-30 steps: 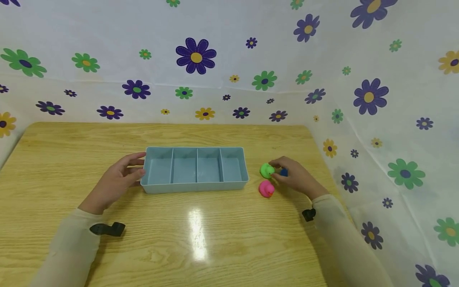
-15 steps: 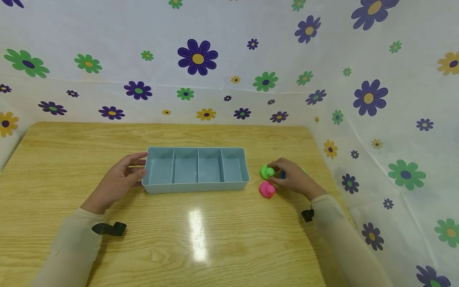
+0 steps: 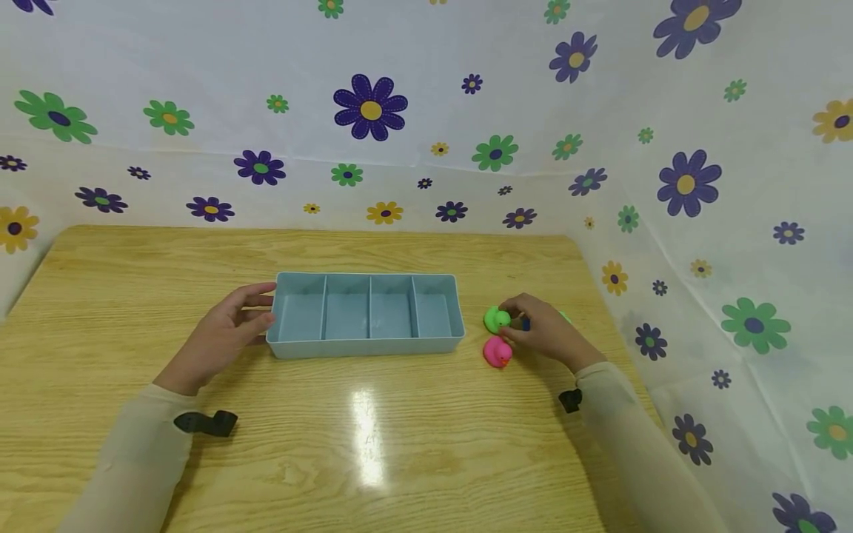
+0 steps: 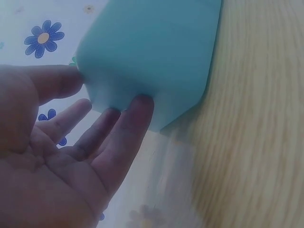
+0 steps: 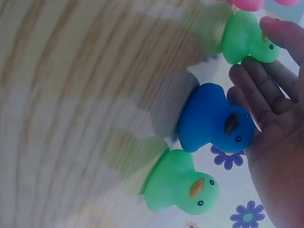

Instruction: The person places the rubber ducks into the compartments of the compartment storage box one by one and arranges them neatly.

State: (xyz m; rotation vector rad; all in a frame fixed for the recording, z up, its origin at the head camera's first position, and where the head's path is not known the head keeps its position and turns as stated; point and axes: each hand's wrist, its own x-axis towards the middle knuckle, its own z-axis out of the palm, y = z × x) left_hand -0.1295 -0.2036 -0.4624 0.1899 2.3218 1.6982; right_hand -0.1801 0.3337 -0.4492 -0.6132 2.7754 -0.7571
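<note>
My left hand [image 3: 223,333] is at the left end of a pale blue tray [image 3: 366,347], thumb and fingers fairly straight. In the left wrist view, fingertips [image 4: 144,102] rest against the tray's end wall [image 4: 152,52]. Right of the tray, my right hand [image 3: 546,329] pinches the head of a green rubber duck [image 3: 492,320] between thumb and fingertips. That duck [image 5: 241,38] sits low at the tabletop. Just in front of it lies a pink rubber duck [image 3: 496,352]. A blue rubber duck [image 5: 206,118] stands under my right palm, mostly hidden in the head view.
A second green duck [image 5: 175,183] stands beyond the blue one, near my right wrist. Dividers split the tray into several compartments. Flower-printed cloth [image 3: 426,111] hangs behind the wooden table [image 3: 440,444] and along its right side.
The right hand has shifted slightly toward the green duck, thumb lower at its head, and a sliver of the second green duck now shows behind the hand. The left hand stays at the tray.
</note>
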